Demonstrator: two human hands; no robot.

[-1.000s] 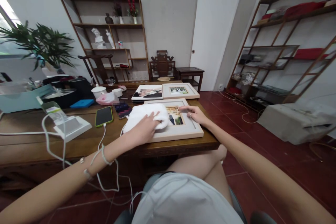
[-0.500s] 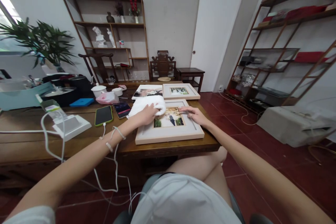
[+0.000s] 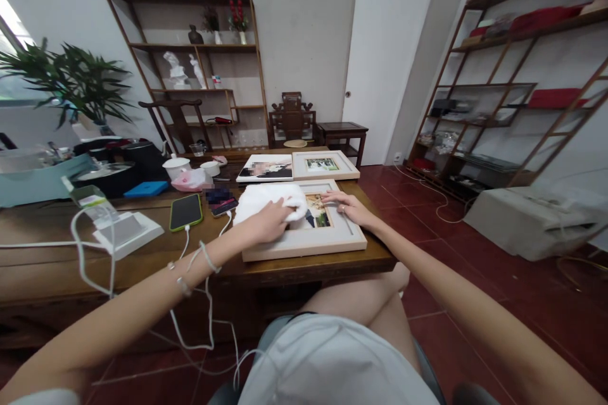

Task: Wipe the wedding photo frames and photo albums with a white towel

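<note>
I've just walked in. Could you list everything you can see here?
picture frame: one, pale wood, near edge of the table, photo inside
white cloth: one, lying on that frame
other pictures: two, side by side behind it
phones: two, one green-cased, left of the frame
table: one, dark wood
plant: one, green, far left
shelves: two units, brown, back and right walls
door: one, white, shut
left hand: holding the white cloth
right hand: open, flat on the picture frame
</note>
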